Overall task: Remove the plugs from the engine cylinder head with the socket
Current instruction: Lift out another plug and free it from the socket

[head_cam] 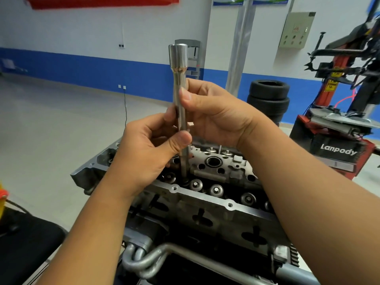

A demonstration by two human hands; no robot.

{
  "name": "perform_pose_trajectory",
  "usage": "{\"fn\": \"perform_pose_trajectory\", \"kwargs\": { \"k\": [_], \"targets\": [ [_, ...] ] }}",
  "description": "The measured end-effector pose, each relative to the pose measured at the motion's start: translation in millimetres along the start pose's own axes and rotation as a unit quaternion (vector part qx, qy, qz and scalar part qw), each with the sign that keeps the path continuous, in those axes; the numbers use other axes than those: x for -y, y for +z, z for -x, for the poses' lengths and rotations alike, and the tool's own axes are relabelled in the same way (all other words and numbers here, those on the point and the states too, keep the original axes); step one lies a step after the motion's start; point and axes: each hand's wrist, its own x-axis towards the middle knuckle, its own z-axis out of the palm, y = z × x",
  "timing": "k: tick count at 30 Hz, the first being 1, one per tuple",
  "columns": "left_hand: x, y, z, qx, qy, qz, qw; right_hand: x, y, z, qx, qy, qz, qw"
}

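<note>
While both hands hold it, the socket (180,103) stands upright over the engine cylinder head (205,194), its lower end sunk into a well in the head's top face, its wider end uppermost and free.

Left hand (148,153): fingers curled round the socket's lower shaft, thumb pressed across the near side just above the head.
Right hand (218,116): higher on the shaft, thumb on the near side, fingers wrapped behind; the two hands nearly touch.
Plugs: none can be made out; the socket's lower tip is hidden in the well.

Engine cylinder head: tilted across the view, near edge a machined flange with bolt holes; a row of round valve spring caps (216,190) just right of the socket's foot; an open round bore (213,162) right of the socket, beyond that row.
Beyond the head, left: bare floor (61,124) up to a blue-banded wall.
Beyond the head, right: stacked tyres (268,99) and a red tyre machine (337,140), well apart from it.
Below the head's near edge: bent metal tubes (141,262).
</note>
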Motion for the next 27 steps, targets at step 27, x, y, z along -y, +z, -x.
{"fn": "perform_pose_trajectory", "kwargs": {
  "k": [27],
  "targets": [
    [7.7,-6.4,0.7,-0.005,-0.011,0.024,1.0,1.3,-4.5,1.7,0.023,-0.001,0.009,1.0]
  ]
}}
